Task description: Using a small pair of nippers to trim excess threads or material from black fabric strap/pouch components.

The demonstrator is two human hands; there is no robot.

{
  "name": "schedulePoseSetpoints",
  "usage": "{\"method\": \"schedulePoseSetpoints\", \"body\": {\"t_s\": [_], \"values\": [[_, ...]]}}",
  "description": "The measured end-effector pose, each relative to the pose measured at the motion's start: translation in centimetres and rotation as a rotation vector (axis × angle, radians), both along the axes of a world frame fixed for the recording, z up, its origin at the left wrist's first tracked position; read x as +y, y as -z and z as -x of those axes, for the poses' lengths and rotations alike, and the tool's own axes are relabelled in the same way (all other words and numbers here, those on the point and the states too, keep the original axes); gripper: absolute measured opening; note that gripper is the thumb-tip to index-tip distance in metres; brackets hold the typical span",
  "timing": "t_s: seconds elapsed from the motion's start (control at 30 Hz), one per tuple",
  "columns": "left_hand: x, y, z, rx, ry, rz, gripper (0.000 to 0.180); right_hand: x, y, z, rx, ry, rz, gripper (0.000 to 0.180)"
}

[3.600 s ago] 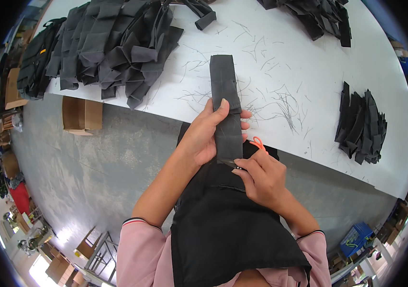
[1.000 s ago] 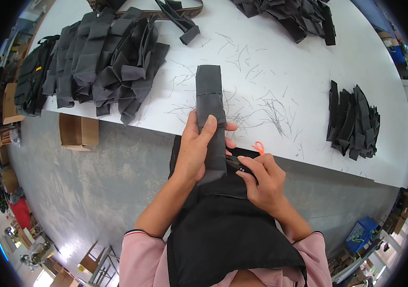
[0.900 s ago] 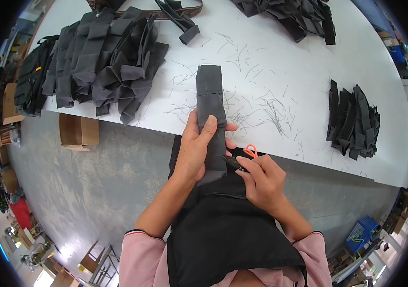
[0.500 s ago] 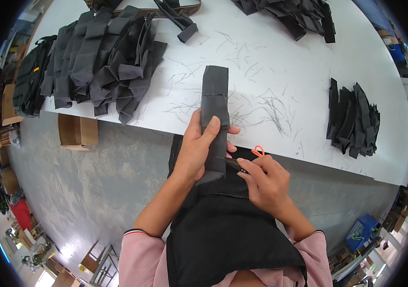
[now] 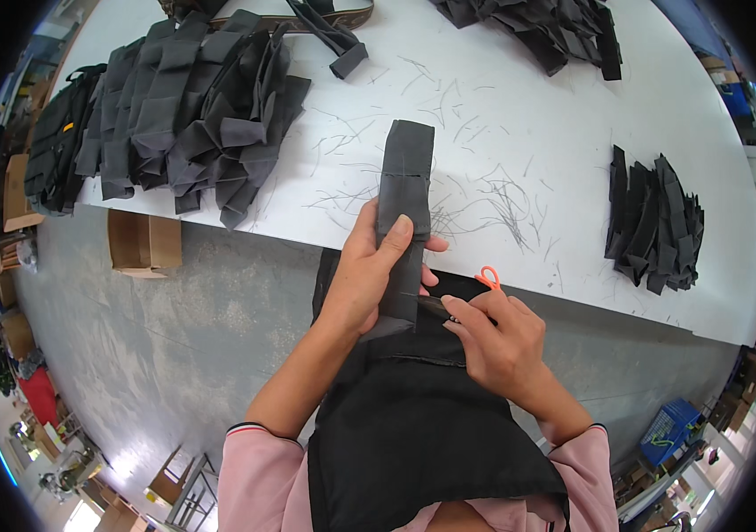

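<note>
A long dark grey fabric strip [image 5: 404, 195] with a crosswise seam lies over my left hand [image 5: 373, 266], the thumb pressing on its face and fingertips showing past its right edge. Its far end reaches over the white table, while the near end hangs above my black apron. In my right hand [image 5: 502, 341] is a pair of small thread snips [image 5: 434, 306] with an orange loop [image 5: 488, 277]. The dark blades point left and meet the strip's right edge near its lower part. Whether the blades are apart is too small to tell.
Cut thread ends [image 5: 506, 208] litter the white table [image 5: 564, 133]. A large pile of grey fabric strips [image 5: 165, 106] lies at left beside a black backpack [image 5: 58, 142]. Dark strips form another pile [image 5: 537, 31] at the back and a smaller one [image 5: 657, 222] at right. A cardboard box [image 5: 143, 244] is below the table edge.
The strip's far end has swung slightly to the right. My right hand and the snips have shifted a little to the right, so less of the blades overlaps the strip.
</note>
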State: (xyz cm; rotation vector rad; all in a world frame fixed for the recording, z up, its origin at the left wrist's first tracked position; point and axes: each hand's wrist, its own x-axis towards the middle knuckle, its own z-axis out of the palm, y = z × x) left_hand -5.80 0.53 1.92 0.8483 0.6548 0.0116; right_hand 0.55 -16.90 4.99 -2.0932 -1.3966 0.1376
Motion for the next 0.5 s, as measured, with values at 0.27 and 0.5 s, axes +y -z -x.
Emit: {"method": "schedulePoseSetpoints", "body": {"t_s": [0.27,0.5], "values": [[-0.18,0.02,-0.07,0.015,0.018,0.001,0.046,0.04,0.14,0.26,-0.023,0.014,0.009,0.038],[-0.14,0.25,0.07,0.022,0.031,-0.003,0.049,-0.17,-0.46,0.34,0.019,0.019,0.028,0.036]]}}
